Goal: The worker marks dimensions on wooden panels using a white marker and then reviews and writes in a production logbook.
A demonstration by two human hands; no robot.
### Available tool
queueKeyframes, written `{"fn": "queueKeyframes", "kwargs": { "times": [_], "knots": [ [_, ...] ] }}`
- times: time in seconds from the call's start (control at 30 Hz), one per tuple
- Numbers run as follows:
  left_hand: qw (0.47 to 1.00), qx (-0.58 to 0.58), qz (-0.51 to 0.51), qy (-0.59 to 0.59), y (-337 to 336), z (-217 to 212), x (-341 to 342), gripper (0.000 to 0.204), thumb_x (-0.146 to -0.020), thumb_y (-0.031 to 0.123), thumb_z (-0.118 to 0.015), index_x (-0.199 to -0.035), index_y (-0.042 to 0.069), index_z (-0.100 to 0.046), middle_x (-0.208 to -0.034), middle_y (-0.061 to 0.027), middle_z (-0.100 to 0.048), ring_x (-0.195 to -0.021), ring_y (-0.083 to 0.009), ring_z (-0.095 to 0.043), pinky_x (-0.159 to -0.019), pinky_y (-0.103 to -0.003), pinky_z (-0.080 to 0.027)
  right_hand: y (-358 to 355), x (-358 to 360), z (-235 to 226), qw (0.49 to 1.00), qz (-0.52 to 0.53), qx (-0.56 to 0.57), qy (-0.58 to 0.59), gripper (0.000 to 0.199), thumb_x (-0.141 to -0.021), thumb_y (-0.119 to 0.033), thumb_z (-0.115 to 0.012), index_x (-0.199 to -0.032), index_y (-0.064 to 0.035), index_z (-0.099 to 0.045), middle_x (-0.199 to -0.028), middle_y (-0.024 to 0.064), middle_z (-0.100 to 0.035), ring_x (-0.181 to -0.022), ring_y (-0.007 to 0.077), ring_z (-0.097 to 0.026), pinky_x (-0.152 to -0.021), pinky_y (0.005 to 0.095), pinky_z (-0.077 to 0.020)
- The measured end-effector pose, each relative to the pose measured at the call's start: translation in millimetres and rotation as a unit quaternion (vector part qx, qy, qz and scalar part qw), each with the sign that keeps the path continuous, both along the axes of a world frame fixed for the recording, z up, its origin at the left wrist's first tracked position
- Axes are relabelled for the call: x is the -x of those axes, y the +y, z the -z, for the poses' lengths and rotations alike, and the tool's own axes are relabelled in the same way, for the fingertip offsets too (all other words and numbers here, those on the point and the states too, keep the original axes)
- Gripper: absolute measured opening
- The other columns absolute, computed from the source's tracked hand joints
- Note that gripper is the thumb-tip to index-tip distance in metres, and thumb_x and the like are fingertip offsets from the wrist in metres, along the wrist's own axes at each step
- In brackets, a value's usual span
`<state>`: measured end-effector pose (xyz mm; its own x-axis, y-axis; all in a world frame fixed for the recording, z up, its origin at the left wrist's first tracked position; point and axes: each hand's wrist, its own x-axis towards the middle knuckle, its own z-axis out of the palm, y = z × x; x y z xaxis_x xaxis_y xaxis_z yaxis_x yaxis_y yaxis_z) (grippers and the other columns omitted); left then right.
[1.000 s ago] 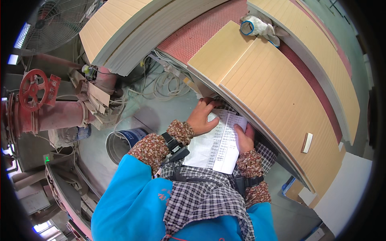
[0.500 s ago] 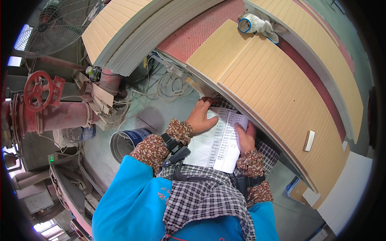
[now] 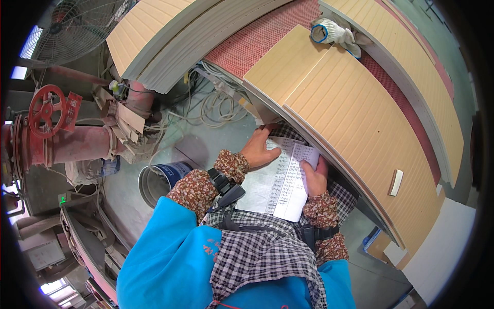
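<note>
White paper sheets (image 3: 259, 190) with rows of dark writing lie tilted over my lap, at the near edge of the workbench. A narrower sheet or folded flap (image 3: 291, 198) overlaps the right part. My left hand (image 3: 259, 149) grips the upper left of the paper; its thumb lies on top and the other fingers curl at the far edge, partly hidden. My right hand (image 3: 315, 176) pinches the right edge, thumb on the front, fingers behind. Under the paper is a black-and-white checked apron (image 3: 262, 252). Floral sleeve covers and black wrist straps are on both forearms.
Grooved wood-tone panels (image 3: 355, 103) lie on a bench with red mesh (image 3: 242, 38). White gloves (image 3: 334, 33) and a small pale strip (image 3: 395, 182) rest there. Left are a bucket (image 3: 157, 183), coiled hoses (image 3: 221, 108), a red valve wheel (image 3: 47, 110) and a fan (image 3: 59, 28).
The view has shifted very slightly, so the surroundings sit a little differently in it. Both hands keep the same hold on the paper.
</note>
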<state>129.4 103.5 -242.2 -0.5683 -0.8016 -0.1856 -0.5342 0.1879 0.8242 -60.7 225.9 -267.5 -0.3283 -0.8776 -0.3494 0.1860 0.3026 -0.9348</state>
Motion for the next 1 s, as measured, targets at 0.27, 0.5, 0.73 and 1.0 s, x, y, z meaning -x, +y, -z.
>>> {"fn": "queueKeyframes", "kwargs": {
  "times": [0.27, 0.5, 0.73, 1.0],
  "knots": [
    [1.000, 0.002, -0.001, 0.008, -1, 2, -1, 0.070, -0.074, 0.021, -0.065, -0.134, -0.005, -0.039, -0.130, -0.0247, -0.048, -0.122, -0.0363, -0.044, -0.106, -0.040, -0.033, 0, 0, 1, 1.000, -0.007, -0.017, -0.011, 0.052, -0.081, -0.008, -0.064, -0.128, 0.0051, -0.045, -0.119, 0.0151, -0.058, -0.106, 0.0228, -0.057, -0.093, 0.0329, -0.0437],
    [1.000, -0.004, -0.009, 0.016, -1, 13, -1, 0.068, -0.073, 0.018, -0.065, -0.132, -0.005, -0.041, -0.128, -0.0239, -0.050, -0.121, -0.0353, -0.046, -0.106, -0.039, -0.034, 2, 0, 4, 1.000, 0.000, -0.014, -0.027, 0.052, -0.081, -0.008, -0.064, -0.128, 0.0051, -0.045, -0.118, 0.0154, -0.058, -0.105, 0.0227, -0.057, -0.092, 0.0328, -0.0444],
    [1.000, -0.008, -0.012, 0.013, -1, 22, -2, 0.068, -0.072, 0.017, -0.064, -0.132, -0.006, -0.042, -0.127, -0.0239, -0.051, -0.120, -0.0348, -0.048, -0.105, -0.038, -0.035, 3, 2, 9, 1.000, -0.005, -0.012, -0.006, 0.053, -0.081, -0.009, -0.064, -0.129, 0.0055, -0.045, -0.118, 0.0162, -0.058, -0.105, 0.0234, -0.057, -0.093, 0.0332, -0.0442],
    [1.000, -0.025, -0.015, 0.004, -1, 13, -2, 0.069, -0.073, 0.020, -0.064, -0.133, -0.004, -0.041, -0.129, -0.0239, -0.050, -0.123, -0.0352, -0.045, -0.106, -0.040, -0.033, 1, 1, 5, 1.000, -0.013, -0.015, 0.011, 0.053, -0.081, -0.011, -0.064, -0.129, 0.0058, -0.045, -0.118, 0.0169, -0.058, -0.105, 0.0242, -0.057, -0.093, 0.0336, -0.0438]
  ]
}}
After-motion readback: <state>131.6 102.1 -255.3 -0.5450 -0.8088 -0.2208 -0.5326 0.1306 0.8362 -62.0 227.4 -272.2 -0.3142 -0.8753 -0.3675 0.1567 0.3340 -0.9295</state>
